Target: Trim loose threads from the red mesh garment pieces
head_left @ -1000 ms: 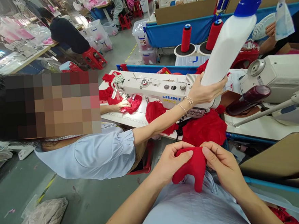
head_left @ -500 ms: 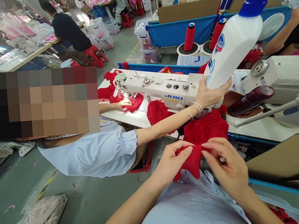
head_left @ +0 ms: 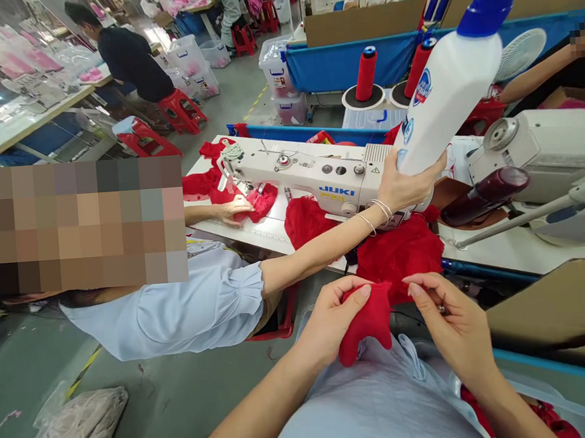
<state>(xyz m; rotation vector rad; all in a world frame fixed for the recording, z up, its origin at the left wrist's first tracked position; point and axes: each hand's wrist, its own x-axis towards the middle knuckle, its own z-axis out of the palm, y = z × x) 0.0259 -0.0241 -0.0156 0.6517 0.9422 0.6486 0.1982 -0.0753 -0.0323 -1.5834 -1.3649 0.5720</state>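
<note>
A small piece of red fabric (head_left: pixel 372 320) hangs over my lap, its upper edge pinched between the thumb and fingers of my left hand (head_left: pixel 332 316). To the right of it, apart from the fabric, is my right hand (head_left: pixel 457 324). Its thumb and forefinger are pressed together at the tips, and what they pinch is too small to make out. A small shiny metal bit shows among its curled fingers. Just beyond my hands, a heap of red fabric (head_left: pixel 399 248) lies on the edge of the white sewing table (head_left: pixel 273 230).
A co-worker's arm (head_left: pixel 319 244) reaches across in front of me, holding a white bottle with a blue top (head_left: pixel 451 94). Behind it stands a sewing machine (head_left: pixel 309 174). A cardboard panel (head_left: pixel 554 307) and a clear bin (head_left: pixel 527 389) with red pieces are at my right.
My right hand has let go of the fabric's edge and moved right, leaving a gap. The fabric stays in my left hand. The view has shifted slightly.
</note>
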